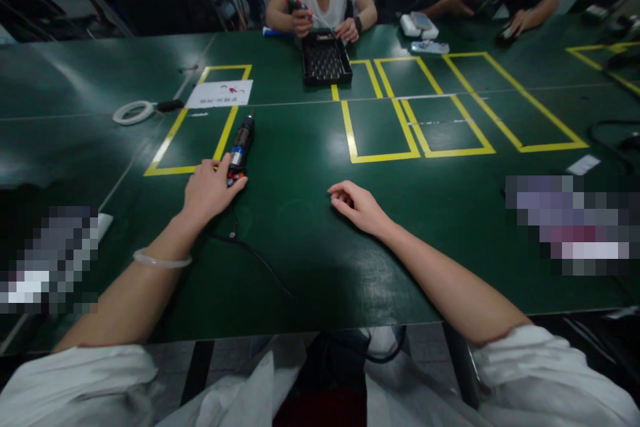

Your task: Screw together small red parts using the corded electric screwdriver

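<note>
My left hand (209,190) rests on the green table (300,253) with its fingers closed over the near end of an electric screwdriver (241,147), which lies flat and points away from me. Its black cable (255,257) trails back toward the table's front edge. A pale bangle sits on my left wrist. My right hand (356,205) lies on the table to the right, fingers loosely curled, holding nothing I can see.
Yellow tape rectangles (380,127) mark the table. A white ring (134,111) and a paper sheet (220,93) lie far left. Across the table a person in white holds a screwdriver over a black tray (325,63). Another person's arms rest at far right.
</note>
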{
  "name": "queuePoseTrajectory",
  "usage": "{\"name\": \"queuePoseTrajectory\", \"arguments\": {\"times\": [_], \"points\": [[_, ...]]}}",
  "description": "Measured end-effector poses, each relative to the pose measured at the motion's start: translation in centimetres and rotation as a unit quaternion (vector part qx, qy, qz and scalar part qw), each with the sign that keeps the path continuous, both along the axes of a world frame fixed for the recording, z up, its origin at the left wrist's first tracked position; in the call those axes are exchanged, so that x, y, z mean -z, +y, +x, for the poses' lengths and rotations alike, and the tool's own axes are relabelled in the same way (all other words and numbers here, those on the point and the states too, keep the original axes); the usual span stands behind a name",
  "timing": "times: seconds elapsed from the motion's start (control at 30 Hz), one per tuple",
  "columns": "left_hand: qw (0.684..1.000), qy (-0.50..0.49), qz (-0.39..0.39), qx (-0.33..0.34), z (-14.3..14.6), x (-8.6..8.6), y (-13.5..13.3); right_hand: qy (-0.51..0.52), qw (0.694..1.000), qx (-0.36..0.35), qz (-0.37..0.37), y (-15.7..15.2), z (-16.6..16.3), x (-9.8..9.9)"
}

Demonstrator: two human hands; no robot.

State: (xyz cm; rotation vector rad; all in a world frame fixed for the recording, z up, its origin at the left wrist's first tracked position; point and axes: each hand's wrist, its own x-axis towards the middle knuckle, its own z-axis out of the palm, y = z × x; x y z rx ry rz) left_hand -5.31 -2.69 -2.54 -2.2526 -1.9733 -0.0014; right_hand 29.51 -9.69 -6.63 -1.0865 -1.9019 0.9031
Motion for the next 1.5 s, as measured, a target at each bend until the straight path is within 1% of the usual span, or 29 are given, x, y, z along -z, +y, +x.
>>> {"name": "queuePoseTrajectory", "arguments": {"times": [0.1, 0.23, 0.3, 0.37, 0.43, 0.6, 0.7, 0.77, 0.83, 0.87, 0.9, 0.93, 0.97, 1.0, 1.03, 1.07, 1.1, 1.17, 1.23, 1.27, 1.33, 1.4, 1.5], "points": [[0.998, 0.019, -0.024, -0.06, -3.7, -0.7, 1.4, -0.006, 1.0, -0.002, 0.005, 0.0, 0.0, 0.1], [0.987, 0.02, -0.085, -0.134, -8.1, -1.7, 3.0, -0.008, 1.0, -0.004, 0.01, 0.1, 0.0, 0.0], [0.981, 0.02, -0.1, -0.165, -9.9, -2.1, 3.6, -0.011, 1.0, -0.005, 0.01, 0.1, -0.1, -0.1], [0.976, 0.018, -0.105, -0.188, -11.0, -2.3, 3.8, -0.013, 1.0, -0.005, 0.007, 0.0, -0.1, -0.2], [0.976, 0.012, -0.091, -0.198, -11.4, -2.4, 3.8, -0.016, 1.0, -0.004, 0.004, 0.0, -0.1, -0.2], [0.979, -0.002, 0.014, -0.203, -10.2, -1.8, 2.7, -0.022, 1.0, -0.005, 0.005, 0.0, -0.1, -0.1], [0.974, -0.012, 0.027, -0.223, -9.7, -1.6, 2.7, -0.025, 1.0, -0.005, 0.009, 0.1, -0.1, 0.0], [0.967, -0.034, 0.026, -0.251, -9.7, -1.8, 3.2, -0.029, 1.0, -0.004, 0.011, 0.1, 0.0, 0.0], [0.958, -0.066, 0.052, -0.273, -9.3, -2.2, 3.9, -0.032, 0.999, -0.006, 0.013, 0.1, 0.0, 0.1], [0.956, -0.087, 0.079, -0.27, -8.8, -2.4, 4.2, -0.034, 0.999, -0.007, 0.014, 0.1, 0.0, 0.1], [0.956, -0.112, 0.108, -0.249, -7.9, -2.6, 4.4, -0.036, 0.999, -0.008, 0.013, 0.1, 0.0, 0.1], [0.958, -0.145, 0.13, -0.209, -6.5, -2.7, 4.5, -0.038, 0.999, -0.01, 0.012, 0.1, 0.0, 0.0], [0.959, -0.192, 0.136, -0.156, -4.8, -2.8, 4.3, -0.039, 0.999, -0.009, 0.009, 0.1, -0.1, 0.0], [0.957, -0.248, 0.116, -0.095, -2.7, -2.9, 3.9, -0.038, 0.999, -0.011, 0.006, 0.1, -0.1, 0.0], [0.943, -0.324, 0.064, -0.023, -0.4, -2.8, 3.4, -0.035, 0.999, -0.009, 0.006, 0.1, -0.1, -0.1], [0.912, -0.408, 0.001, 0.039, 2.1, -2.8, 2.6, -0.028, 1.0, -0.007, 0.001, 0.1, -0.1, -0.1], [0.873, -0.475, -0.068, 0.084, 4.7, -2.6, 1.7, -0.017, 1.0, -0.006, -0.006, 0.1, -0.1, -0.1], [0.798, -0.55, -0.19, 0.157, 9.2, -2.1, -0.2, 0.019, 0.999, -0.004, -0.03, 0.2, 0.0, 0.0], [0.744, -0.578, -0.268, 0.2, 12.5, -1.3, -1.9, 0.069, 0.996, -0.007, -0.057, 0.3, 0.1, 0.3], [0.723, -0.585, -0.299, 0.213, 13.6, -0.8, -2.5, 0.096, 0.993, -0.012, -0.068, 0.3, 0.2, 0.4], [0.691, -0.593, -0.344, 0.229, 14.8, 0.3, -3.4, 0.123, 0.988, -0.026, -0.086, 0.4, 0.2, 0.5], [0.673, -0.598, -0.366, 0.236, 15.0, 1.3, -3.7, 0.112, 0.989, -0.037, -0.093, 0.4, 0.3, 0.5], [0.668, -0.61, -0.362, 0.223, 14.7, 2.3, -3.7, 0.087, 0.991, -0.042, -0.091, 0.4, 0.2, 0.4]]}}
